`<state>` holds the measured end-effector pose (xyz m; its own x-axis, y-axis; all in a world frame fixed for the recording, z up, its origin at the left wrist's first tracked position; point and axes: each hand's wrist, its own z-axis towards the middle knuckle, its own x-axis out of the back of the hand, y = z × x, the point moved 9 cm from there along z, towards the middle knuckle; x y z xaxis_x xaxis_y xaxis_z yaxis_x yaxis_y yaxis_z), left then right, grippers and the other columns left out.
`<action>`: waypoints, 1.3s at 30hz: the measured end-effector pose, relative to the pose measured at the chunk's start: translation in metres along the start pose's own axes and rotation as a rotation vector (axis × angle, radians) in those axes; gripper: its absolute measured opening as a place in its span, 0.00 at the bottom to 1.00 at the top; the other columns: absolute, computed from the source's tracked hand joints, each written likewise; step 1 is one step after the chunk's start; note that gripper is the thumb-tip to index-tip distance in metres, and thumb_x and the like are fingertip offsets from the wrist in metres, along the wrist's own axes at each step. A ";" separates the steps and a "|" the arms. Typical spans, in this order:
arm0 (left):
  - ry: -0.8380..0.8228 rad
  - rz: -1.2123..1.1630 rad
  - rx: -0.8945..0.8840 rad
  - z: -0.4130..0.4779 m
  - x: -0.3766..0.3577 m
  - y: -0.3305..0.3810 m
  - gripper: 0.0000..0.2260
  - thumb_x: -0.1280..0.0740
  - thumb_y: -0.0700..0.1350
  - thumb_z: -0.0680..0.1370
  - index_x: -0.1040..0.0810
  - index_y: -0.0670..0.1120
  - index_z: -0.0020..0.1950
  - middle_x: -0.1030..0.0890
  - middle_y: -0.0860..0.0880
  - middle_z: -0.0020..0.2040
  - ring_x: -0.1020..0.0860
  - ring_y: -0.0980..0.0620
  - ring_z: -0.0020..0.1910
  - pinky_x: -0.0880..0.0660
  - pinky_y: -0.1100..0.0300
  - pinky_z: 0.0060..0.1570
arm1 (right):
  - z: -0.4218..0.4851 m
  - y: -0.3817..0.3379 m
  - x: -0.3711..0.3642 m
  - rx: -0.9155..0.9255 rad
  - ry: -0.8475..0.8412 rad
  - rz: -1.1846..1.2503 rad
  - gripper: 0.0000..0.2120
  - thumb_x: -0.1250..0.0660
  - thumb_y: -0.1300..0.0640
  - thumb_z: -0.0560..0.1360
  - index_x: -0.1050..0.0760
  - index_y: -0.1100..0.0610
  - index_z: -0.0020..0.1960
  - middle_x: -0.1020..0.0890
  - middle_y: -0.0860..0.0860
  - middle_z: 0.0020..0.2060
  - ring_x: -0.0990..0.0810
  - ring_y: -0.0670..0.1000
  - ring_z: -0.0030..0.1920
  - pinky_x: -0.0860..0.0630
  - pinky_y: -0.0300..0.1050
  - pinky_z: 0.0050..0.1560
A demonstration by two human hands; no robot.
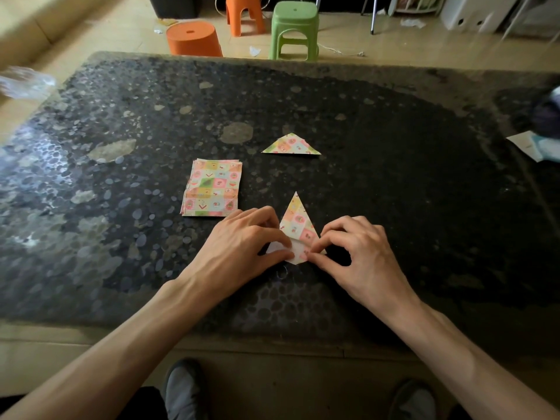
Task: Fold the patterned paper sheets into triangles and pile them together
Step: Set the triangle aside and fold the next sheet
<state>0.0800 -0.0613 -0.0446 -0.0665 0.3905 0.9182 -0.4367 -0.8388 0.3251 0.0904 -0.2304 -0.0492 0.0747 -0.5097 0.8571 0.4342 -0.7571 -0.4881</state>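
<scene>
1. Your left hand (242, 237) and right hand (363, 250) are close together near the front edge of the dark speckled table (394, 147), both on one half-folded sheet (298, 221). Your left fingers curl over its lower left side, with the thumb on the white underside. Your right thumb and forefinger pinch its lower right corner. The sheet's patterned point faces away from you.
2. To the left, just beyond your left hand, a stack of unfolded patterned sheets (212, 189) lies flat.
3. Farther back, near the middle, one finished triangle (291, 144) lies alone, apart from the stack.
4. At the right edge lies some white paper (530, 145).
5. On the floor beyond stand a round orange stool (194, 39), a taller orange stool (244, 13) and a green stool (294, 28).
</scene>
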 end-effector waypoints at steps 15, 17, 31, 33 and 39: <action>-0.008 -0.012 -0.035 -0.002 -0.002 0.002 0.19 0.29 0.56 0.77 0.22 0.58 0.69 0.30 0.54 0.63 0.27 0.55 0.57 0.21 0.54 0.47 | -0.001 -0.004 -0.003 0.039 0.012 -0.037 0.10 0.31 0.43 0.78 0.16 0.44 0.55 0.22 0.40 0.55 0.27 0.42 0.60 0.33 0.41 0.58; -0.014 -0.018 -0.029 -0.002 -0.004 0.001 0.22 0.28 0.56 0.77 0.24 0.59 0.71 0.30 0.54 0.64 0.28 0.56 0.58 0.21 0.55 0.47 | -0.003 -0.006 0.000 0.046 0.037 -0.067 0.10 0.31 0.46 0.79 0.17 0.45 0.58 0.21 0.41 0.55 0.26 0.43 0.59 0.32 0.41 0.58; -0.059 -0.062 -0.038 -0.001 -0.009 -0.001 0.24 0.32 0.63 0.78 0.25 0.59 0.73 0.27 0.58 0.70 0.30 0.57 0.72 0.29 0.52 0.67 | -0.001 0.012 0.004 -0.044 0.097 -0.186 0.14 0.28 0.52 0.77 0.17 0.54 0.61 0.21 0.48 0.60 0.27 0.50 0.64 0.30 0.46 0.59; -0.065 -0.048 -0.044 -0.002 -0.009 -0.001 0.27 0.32 0.66 0.76 0.26 0.59 0.73 0.27 0.58 0.70 0.31 0.57 0.72 0.31 0.54 0.68 | -0.001 0.013 0.005 -0.046 0.095 -0.186 0.14 0.27 0.52 0.77 0.17 0.54 0.61 0.21 0.48 0.60 0.27 0.50 0.64 0.31 0.45 0.59; -0.022 0.031 -0.099 -0.001 -0.007 0.003 0.23 0.35 0.65 0.79 0.23 0.55 0.71 0.23 0.56 0.68 0.26 0.55 0.69 0.29 0.55 0.65 | 0.000 0.000 0.006 0.044 0.089 -0.156 0.10 0.26 0.57 0.76 0.17 0.51 0.57 0.22 0.48 0.60 0.27 0.50 0.66 0.29 0.44 0.63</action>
<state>0.0777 -0.0662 -0.0501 -0.0626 0.3556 0.9325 -0.5213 -0.8085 0.2733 0.0911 -0.2335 -0.0437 -0.0756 -0.4234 0.9028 0.4729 -0.8123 -0.3414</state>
